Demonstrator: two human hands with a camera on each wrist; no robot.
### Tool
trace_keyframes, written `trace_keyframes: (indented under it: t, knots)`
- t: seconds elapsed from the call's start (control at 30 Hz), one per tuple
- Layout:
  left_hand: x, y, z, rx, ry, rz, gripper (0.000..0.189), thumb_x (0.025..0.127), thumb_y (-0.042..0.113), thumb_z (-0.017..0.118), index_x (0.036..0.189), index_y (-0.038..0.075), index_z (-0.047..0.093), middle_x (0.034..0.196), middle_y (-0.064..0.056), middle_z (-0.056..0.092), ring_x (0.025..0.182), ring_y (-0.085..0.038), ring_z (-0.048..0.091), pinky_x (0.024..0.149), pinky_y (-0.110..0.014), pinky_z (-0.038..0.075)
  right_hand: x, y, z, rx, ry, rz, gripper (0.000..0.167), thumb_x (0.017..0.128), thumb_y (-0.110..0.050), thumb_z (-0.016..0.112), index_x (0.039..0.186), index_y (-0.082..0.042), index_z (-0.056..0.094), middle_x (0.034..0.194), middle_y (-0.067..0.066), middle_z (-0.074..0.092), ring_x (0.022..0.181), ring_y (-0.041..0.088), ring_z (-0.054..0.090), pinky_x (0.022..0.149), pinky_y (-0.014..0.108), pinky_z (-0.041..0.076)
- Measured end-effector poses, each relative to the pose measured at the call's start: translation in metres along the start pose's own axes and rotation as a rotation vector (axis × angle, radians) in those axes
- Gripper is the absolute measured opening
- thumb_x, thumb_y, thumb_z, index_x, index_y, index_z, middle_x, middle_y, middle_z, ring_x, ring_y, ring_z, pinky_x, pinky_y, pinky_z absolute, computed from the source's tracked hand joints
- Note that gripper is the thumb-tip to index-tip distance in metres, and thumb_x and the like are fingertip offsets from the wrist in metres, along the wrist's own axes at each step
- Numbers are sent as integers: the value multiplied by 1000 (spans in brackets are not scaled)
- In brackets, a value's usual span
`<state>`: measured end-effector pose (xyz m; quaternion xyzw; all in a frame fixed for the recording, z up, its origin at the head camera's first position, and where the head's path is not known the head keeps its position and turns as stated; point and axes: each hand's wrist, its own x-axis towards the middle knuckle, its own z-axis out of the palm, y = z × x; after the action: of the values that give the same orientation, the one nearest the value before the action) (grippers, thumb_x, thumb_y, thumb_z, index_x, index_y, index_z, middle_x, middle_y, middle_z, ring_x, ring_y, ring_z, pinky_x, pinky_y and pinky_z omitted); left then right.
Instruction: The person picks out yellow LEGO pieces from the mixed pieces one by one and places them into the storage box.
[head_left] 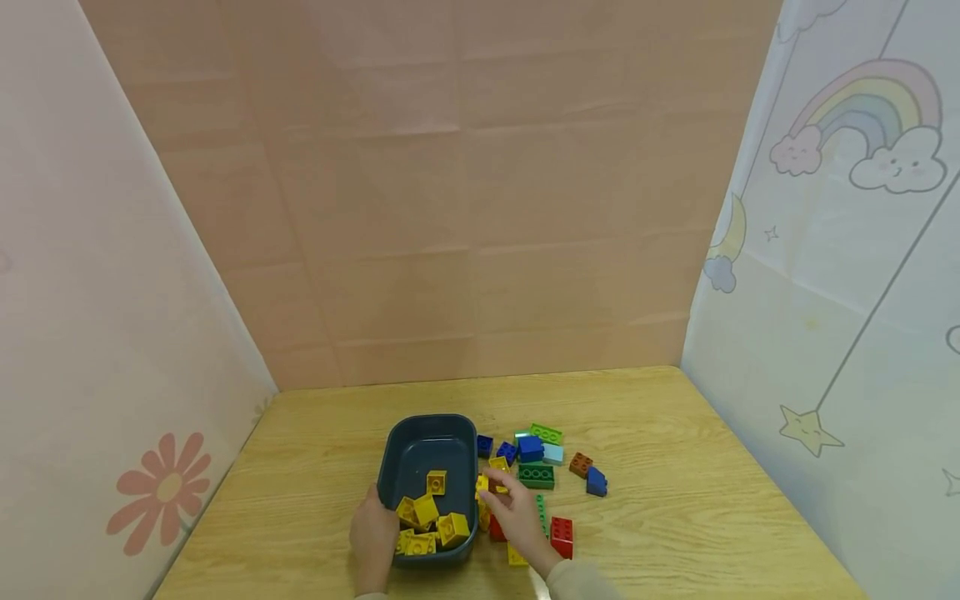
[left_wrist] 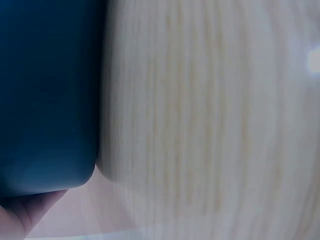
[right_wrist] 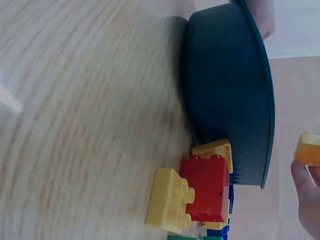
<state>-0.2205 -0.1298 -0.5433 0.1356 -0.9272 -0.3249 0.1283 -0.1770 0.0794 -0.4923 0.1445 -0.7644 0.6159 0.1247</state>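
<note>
A dark blue plastic bin [head_left: 390, 454] stands on the table, with several yellow toy bricks [head_left: 425, 510] lying inside it. My left hand [head_left: 373, 533] grips the bin's left side near the front; in the left wrist view a bit of that hand [left_wrist: 22, 215] shows against the bin wall [left_wrist: 47, 100]. Just over the bin's right rim, my right hand [head_left: 513, 510] pinches a yellow brick [head_left: 482, 483] between thumb and fingers. The right wrist view shows this brick [right_wrist: 308, 150] raised above the level of the rim, its far part cut off by the frame.
Right of the bin lie loose bricks: a red brick [head_left: 562, 536], a dark green brick [head_left: 536, 476], a blue brick [head_left: 530, 449], a brown brick [head_left: 581, 464] and several others. A yellow brick [right_wrist: 167, 202] and a red one [right_wrist: 205, 187] sit close to the bin. Covered walls surround the table.
</note>
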Motion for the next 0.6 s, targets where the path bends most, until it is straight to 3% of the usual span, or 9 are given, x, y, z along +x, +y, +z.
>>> trace_keyframes:
  t: [0.13, 0.27, 0.43, 0.5, 0.6]
  knots:
    - [0, 0, -1, 5, -14, -2, 23, 80, 0, 56, 102, -7, 53, 86, -25, 60, 79, -40, 58, 61, -49, 47, -2, -4, 4, -33, -68, -25, 28, 83, 4, 56, 110, 12, 54, 108, 28, 55, 96, 40, 54, 73, 30, 50]
    - [0, 0, 0, 6, -10, 0, 22, 81, 1, 56, 101, -7, 53, 87, -25, 60, 79, -40, 58, 62, -49, 47, -3, 12, 6, -50, -125, -62, 27, 83, 3, 57, 110, 9, 56, 109, 24, 55, 97, 36, 55, 73, 26, 49]
    - [0, 1, 0, 3, 5, 7, 20, 82, 3, 55, 100, -7, 54, 85, -24, 60, 78, -39, 59, 61, -49, 47, -2, 40, 10, -340, -206, -178, 22, 83, -6, 60, 105, 0, 62, 111, 14, 57, 100, 27, 55, 79, 31, 48]
    - [-1, 1, -1, 0, 5, 9, 21, 83, 4, 55, 100, -7, 54, 85, -24, 60, 78, -39, 59, 61, -49, 47, -3, 43, 12, -455, -249, -250, 21, 82, -7, 61, 102, -3, 63, 111, 11, 57, 100, 24, 55, 79, 30, 47]
    - [0, 1, -2, 4, -7, -4, 23, 82, 3, 55, 102, -8, 54, 86, -25, 60, 79, -40, 58, 62, -49, 47, -4, 44, 13, -543, -292, -349, 21, 80, -5, 63, 101, -4, 64, 110, 8, 57, 99, 20, 55, 78, 26, 47]
